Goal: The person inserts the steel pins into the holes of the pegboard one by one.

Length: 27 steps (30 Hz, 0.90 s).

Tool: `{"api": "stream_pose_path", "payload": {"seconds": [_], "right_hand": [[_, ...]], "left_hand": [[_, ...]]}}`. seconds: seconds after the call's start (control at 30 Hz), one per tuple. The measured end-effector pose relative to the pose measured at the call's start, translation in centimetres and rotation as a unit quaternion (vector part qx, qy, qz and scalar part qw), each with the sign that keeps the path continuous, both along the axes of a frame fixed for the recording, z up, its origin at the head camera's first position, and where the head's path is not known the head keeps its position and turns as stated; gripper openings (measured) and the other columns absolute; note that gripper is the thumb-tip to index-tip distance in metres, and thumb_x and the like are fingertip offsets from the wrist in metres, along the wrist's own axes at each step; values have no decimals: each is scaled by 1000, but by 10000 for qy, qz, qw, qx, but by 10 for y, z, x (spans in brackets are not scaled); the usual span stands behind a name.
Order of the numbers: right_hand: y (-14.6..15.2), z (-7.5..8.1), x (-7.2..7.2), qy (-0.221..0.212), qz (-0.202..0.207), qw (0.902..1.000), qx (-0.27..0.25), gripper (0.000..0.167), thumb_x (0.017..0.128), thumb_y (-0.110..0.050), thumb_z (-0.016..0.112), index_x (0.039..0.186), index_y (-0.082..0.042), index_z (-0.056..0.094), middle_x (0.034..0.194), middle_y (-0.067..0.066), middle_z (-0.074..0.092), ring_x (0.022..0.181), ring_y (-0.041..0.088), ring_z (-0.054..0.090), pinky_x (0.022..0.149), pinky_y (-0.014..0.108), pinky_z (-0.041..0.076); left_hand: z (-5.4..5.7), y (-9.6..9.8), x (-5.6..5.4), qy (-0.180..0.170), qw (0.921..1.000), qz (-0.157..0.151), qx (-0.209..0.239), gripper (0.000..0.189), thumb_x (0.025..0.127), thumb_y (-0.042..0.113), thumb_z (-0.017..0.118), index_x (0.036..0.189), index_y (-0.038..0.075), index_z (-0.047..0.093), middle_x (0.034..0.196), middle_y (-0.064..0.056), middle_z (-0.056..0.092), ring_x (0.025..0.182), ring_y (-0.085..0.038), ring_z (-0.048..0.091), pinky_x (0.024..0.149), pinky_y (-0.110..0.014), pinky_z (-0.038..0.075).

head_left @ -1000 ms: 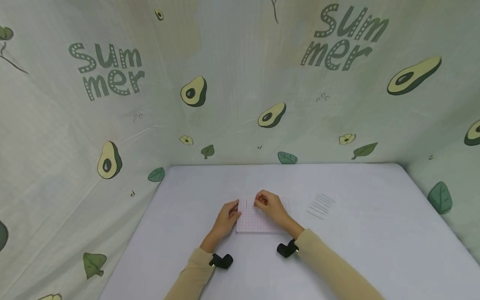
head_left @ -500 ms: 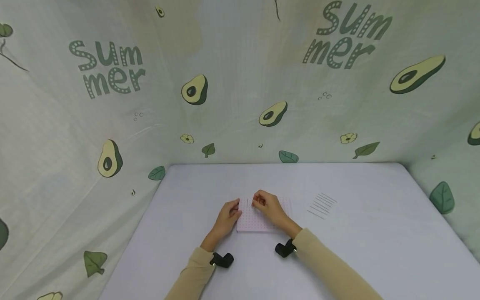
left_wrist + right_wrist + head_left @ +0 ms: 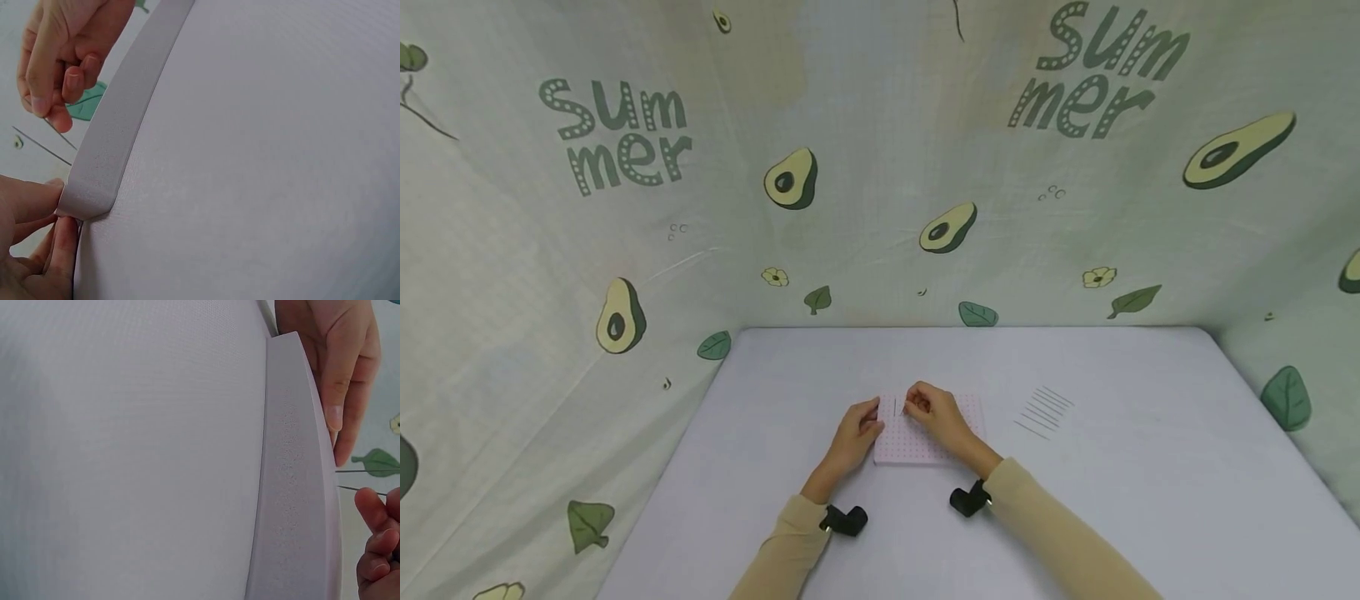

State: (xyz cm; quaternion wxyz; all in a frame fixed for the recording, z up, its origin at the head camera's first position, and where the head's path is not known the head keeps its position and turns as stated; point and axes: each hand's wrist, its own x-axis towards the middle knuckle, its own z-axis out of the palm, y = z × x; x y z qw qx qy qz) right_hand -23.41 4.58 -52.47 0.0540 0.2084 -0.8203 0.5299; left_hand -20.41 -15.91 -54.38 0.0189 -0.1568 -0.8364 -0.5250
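Note:
A pale pink board point(image 3: 917, 451) with a grid of small dots or holes lies on the white table. My left hand point(image 3: 850, 439) rests against its left end, thumb at the top edge and fingers along the side. One thin metal pin point(image 3: 894, 407) stands upright near the board's far left. Just right of it, my right hand point(image 3: 943, 419) pinches another thin metal pin point(image 3: 60, 134) between thumb and fingertip. In the right wrist view this held pin point(image 3: 360, 490) meets the board's top surface; whether it sits in a hole I cannot tell.
Several loose thin pins point(image 3: 1032, 430) lie in a slanted row on the table point(image 3: 1112, 500), right of the board. Behind the table hangs a cloth backdrop point(image 3: 865, 125) printed with avocados and leaves.
My right hand has shifted slightly left, closer to the standing pin, then stays almost still with its pin. My left hand keeps its place at the board's end.

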Motion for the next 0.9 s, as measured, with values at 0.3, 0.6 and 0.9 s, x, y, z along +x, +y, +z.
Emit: {"api": "stream_pose_path", "payload": {"seconds": [0.3,0.6,0.9], "right_hand": [[-3,-1,3,-108,-33,9999,53,4,93,-5,69,91,-4,65,77,-4,60,69,9,52,59,19,46],[-5,-2,2,-226,-54,9997,-25,5,93,-7,70,94,-3,67,78,-3,60,70,11,52,61,20,45],[-8,-4,2,-45,58,10000,50,4,92,-5,69,92,-3,66,74,-5,54,67,9,47,57,20,41]], "left_hand": [[-3,-1,-1,30,10000,59,4,45,97,-4,59,139,-16,45,128,-30,51,114,-39,54,99,-43,51],[0,-1,0,26,9999,85,-117,45,99,-2,57,140,-16,44,129,-30,50,115,-39,53,100,-44,51],[1,-1,1,0,10000,-10,-50,46,99,-2,57,139,-17,43,130,-31,49,116,-41,52,101,-43,50]]}}
